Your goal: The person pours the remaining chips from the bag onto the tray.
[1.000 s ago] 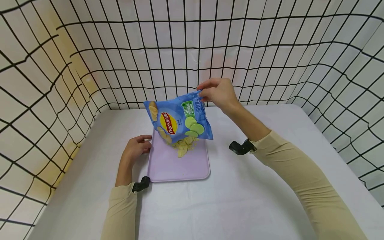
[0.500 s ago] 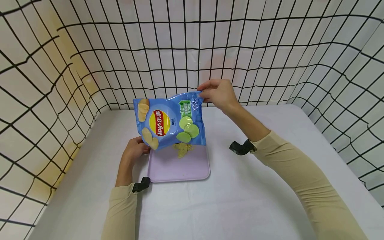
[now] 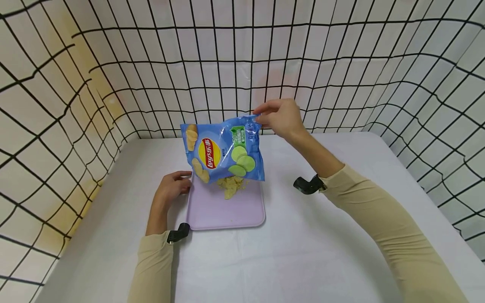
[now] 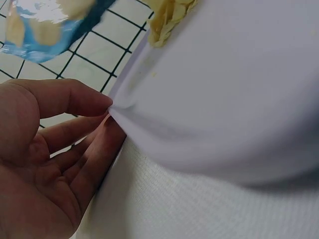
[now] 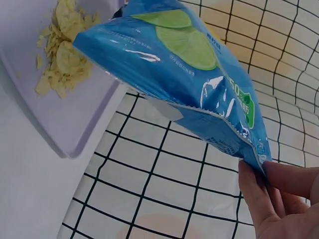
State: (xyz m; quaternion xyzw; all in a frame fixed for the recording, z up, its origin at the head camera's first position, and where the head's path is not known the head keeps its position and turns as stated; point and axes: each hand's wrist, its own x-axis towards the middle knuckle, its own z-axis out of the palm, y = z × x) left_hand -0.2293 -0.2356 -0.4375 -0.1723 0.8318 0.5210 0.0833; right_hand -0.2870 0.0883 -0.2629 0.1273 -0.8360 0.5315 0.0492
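Observation:
My right hand (image 3: pixel 283 120) pinches a blue Lay's potato chip bag (image 3: pixel 227 149) by its upper right corner. The bag hangs tilted over the far part of a lilac tray (image 3: pixel 223 214). A pile of broken potato chips (image 3: pixel 230 187) lies on the tray, partly hidden behind the bag in the head view. At the tray's left side, my left hand (image 3: pixel 172 187) pinches the rim, thumb on top and fingers below, as the left wrist view shows. From the right wrist, the bag's sealed edge and my thumb and fingers (image 5: pixel 279 194) at its corner are visible.
Black wire grid panels (image 3: pixel 242 63) enclose the white table (image 3: pixel 303 252) at the back and both sides. Black wrist cameras (image 3: pixel 308 184) sit at both cuffs. The bag is near the back grid.
The bag swung left over my left fingers, then back right, so those fingers and more chips show again. My right hand shifted slightly right. My left hand and the tray stayed put.

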